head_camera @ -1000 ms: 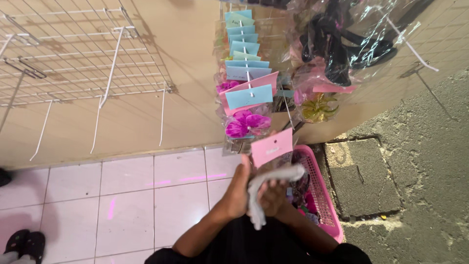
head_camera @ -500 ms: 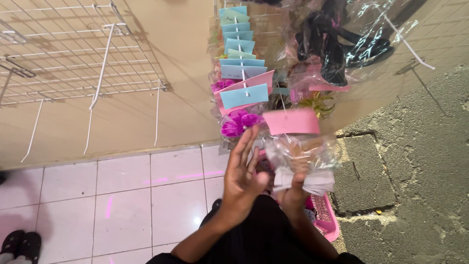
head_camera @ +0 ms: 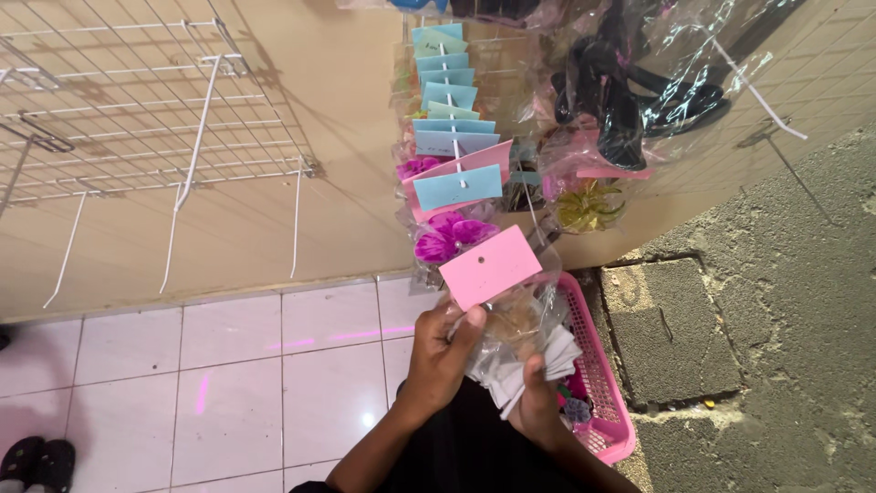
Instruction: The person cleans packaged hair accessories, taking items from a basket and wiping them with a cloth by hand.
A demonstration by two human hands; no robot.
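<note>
Packet (head_camera: 511, 315) of clear plastic with a pink card on top is held in both hands, in front of the chest. Left hand (head_camera: 443, 351) closes around its left side, thumb on the plastic under the card. Right hand (head_camera: 538, 406) grips it from below, fingers mostly hidden. Its long axis goes up and away, towards the hook with blue cards (head_camera: 453, 137) above. Beside the right hand stands a pink basket (head_camera: 602, 383).
</note>
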